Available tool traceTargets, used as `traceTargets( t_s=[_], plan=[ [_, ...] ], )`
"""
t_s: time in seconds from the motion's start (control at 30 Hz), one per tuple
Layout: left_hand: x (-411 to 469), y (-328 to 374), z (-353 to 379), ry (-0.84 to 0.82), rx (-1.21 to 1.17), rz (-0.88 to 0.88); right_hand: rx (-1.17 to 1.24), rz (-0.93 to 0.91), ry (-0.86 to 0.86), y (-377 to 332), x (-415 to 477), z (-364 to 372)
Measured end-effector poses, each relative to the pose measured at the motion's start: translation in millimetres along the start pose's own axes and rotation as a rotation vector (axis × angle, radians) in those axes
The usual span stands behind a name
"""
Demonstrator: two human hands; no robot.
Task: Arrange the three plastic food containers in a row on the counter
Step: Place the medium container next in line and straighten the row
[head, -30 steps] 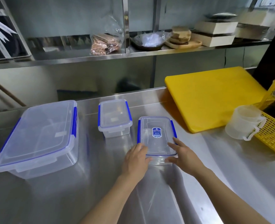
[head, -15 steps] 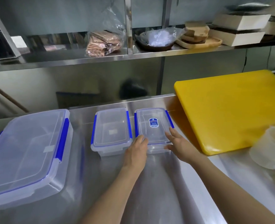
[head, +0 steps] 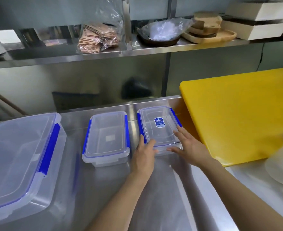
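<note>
Three clear plastic containers with blue lid clips stand on the steel counter (head: 154,197). A large container (head: 21,155) is at the left, a small container (head: 106,137) in the middle, and a labelled container (head: 159,125) at the right, close to the back edge. My left hand (head: 144,154) presses on the near left corner of the labelled container. My right hand (head: 187,147) lies along its near right corner, fingers spread on the lid rim. Both hands touch it from the front.
A thick yellow cutting board (head: 240,114) leans just right of the labelled container. A translucent measuring cup (head: 282,160) sits at the right edge. The steel shelf (head: 137,50) above holds a bag of brown packets (head: 99,37), a dark bowl, wooden trays and boxes.
Both hands have pushed the labelled container away from me, from in front of the small container to beside it near the back edge. The camera has moved closer.
</note>
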State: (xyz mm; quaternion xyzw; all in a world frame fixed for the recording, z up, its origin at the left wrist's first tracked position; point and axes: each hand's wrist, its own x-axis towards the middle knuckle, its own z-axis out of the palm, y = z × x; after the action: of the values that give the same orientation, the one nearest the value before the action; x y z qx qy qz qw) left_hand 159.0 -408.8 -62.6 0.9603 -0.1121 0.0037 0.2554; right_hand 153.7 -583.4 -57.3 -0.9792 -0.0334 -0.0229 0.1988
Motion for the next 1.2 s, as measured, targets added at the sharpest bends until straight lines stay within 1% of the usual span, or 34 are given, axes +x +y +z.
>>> traceTargets(
  t_s=[0.2,0.3,0.4,0.47,0.53,0.6,0.63,0.67,0.7,0.77,0.83,0.9,0.97,1.0,1.07,1.2],
  plan=[
    [6.0,21.0,14.2,-0.020,0.012,0.016,-0.044,0.057,-0.012,27.0,-1.2,-9.4],
    [7.7,24.3,18.3,-0.028,0.026,0.046,-0.041,0.056,-0.010,31.0,-2.5,-13.2],
    [5.9,17.0,12.7,-0.016,-0.003,0.085,-0.137,0.052,-0.046,27.7,0.6,-17.2],
    [3.7,6.9,-0.6,0.068,-0.041,0.115,-0.168,0.045,0.008,19.0,3.4,-20.8],
    [2.8,-7.5,-23.6,0.246,-0.093,0.103,-0.115,0.008,0.153,1.1,6.4,-22.2],
    [3.9,-29.9,-48.0,0.443,-0.099,0.042,-0.019,-0.030,0.251,-27.9,11.9,-17.7],
    [4.7,-44.3,-58.9,0.508,-0.082,-0.008,0.051,-0.040,0.258,-44.6,15.1,-13.1],
    [5.4,-60.3,-68.6,0.532,-0.065,-0.072,0.116,-0.060,0.235,-61.5,17.9,-7.1],
    [5.6,-76.3,-76.8,0.514,-0.051,-0.145,0.162,-0.094,0.190,-77.6,20.9,0.1],
    [4.2,-108.0,-88.7,0.408,-0.030,-0.290,0.228,-0.144,0.050,-105.1,26.0,15.9],
    [0.3,-132.7,-95.2,0.297,-0.043,-0.396,0.275,-0.139,-0.112,-125.2,31.6,30.5],
    [-5.0,-146.8,-95.4,0.194,-0.138,-0.453,0.247,-0.130,-0.221,-137.4,37.4,42.9],
    [-11.7,-150.5,-89.6,0.110,-0.298,-0.477,0.181,-0.156,-0.234,-142.7,41.4,50.8],
    [-14.8,-149.3,-85.2,0.096,-0.367,-0.481,0.168,-0.174,-0.219,-143.0,43.4,52.6],
    [-18.9,-143.1,-76.0,0.122,-0.437,-0.491,0.173,-0.193,-0.222,-139.7,47.2,52.2],
    [-17.4,-129.5,-67.2,0.197,-0.472,-0.507,0.126,-0.174,-0.278,-129.2,50.6,49.3]
  ],
)
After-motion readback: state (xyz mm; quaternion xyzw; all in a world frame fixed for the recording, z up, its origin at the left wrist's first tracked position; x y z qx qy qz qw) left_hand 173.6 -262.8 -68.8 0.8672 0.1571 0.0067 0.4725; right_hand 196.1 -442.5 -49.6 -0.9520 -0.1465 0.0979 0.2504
